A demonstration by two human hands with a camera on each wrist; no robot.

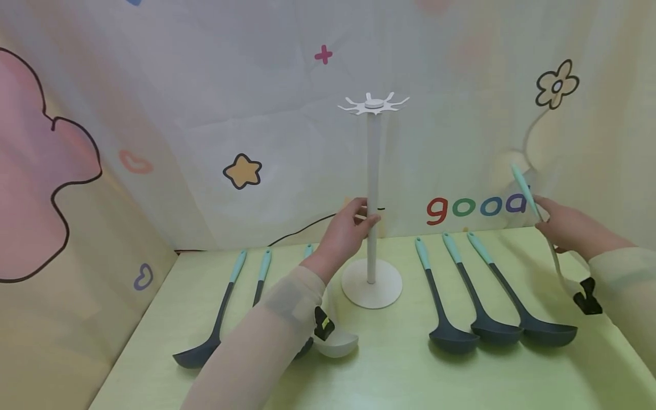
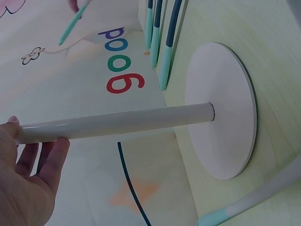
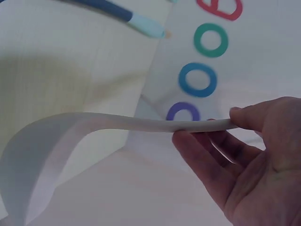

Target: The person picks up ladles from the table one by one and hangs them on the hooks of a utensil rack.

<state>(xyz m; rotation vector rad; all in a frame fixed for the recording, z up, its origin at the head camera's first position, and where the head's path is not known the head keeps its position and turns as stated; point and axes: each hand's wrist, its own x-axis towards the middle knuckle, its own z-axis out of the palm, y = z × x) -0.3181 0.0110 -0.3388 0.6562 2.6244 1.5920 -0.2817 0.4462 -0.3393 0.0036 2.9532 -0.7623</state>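
Note:
A white utensil stand (image 1: 374, 165) with a round base and a ring of hooks on top stands upright on the table. My left hand (image 1: 342, 234) grips its pole between thumb and fingers, about midway up. On the right, my right hand (image 1: 566, 226) pinches the shaft of a white ladle (image 3: 35, 157) with a mint handle, raised above the table. That ladle's handle points up and its bowl hangs low; the sleeve hides the bowl in the head view. Both hands appear in their own wrist views, the left hand (image 2: 33, 179) on the pole.
Three dark ladles (image 1: 461, 290) with mint handles lie to the right of the stand. Left of it lie two more dark ladles (image 1: 224, 307) and a white ladle (image 1: 336, 345), partly hidden by my left arm. A patterned curtain (image 1: 287, 114) hangs behind the table.

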